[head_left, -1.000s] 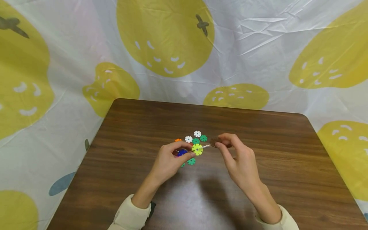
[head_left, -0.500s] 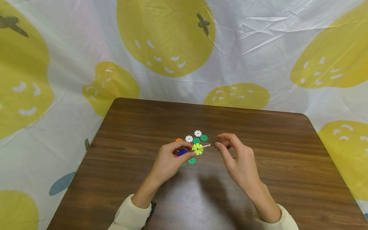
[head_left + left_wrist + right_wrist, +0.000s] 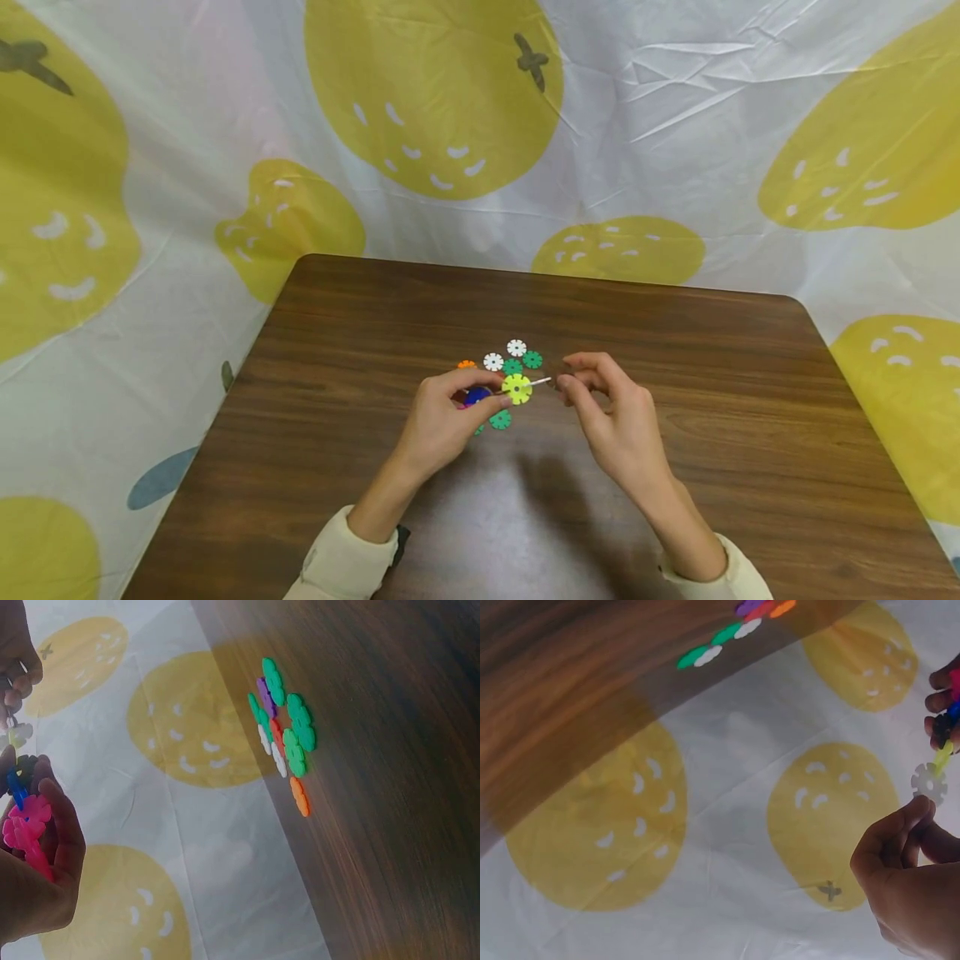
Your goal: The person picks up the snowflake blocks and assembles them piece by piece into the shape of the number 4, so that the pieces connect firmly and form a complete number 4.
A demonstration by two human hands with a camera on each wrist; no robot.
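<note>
A person's left hand holds in its grip a chain of slotted discs (pink, blue, yellow), its long axis pointing right, where the right hand pinches the white disc at the chain's end. Loose discs lie just beyond on the desk.

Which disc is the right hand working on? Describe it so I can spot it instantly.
On the brown table, find the two hands above the scattered discs. The right hand pinches a white disc, edge-on beside the yellow-green disc. Unlike the flat white discs behind, it is held in the air.
</note>
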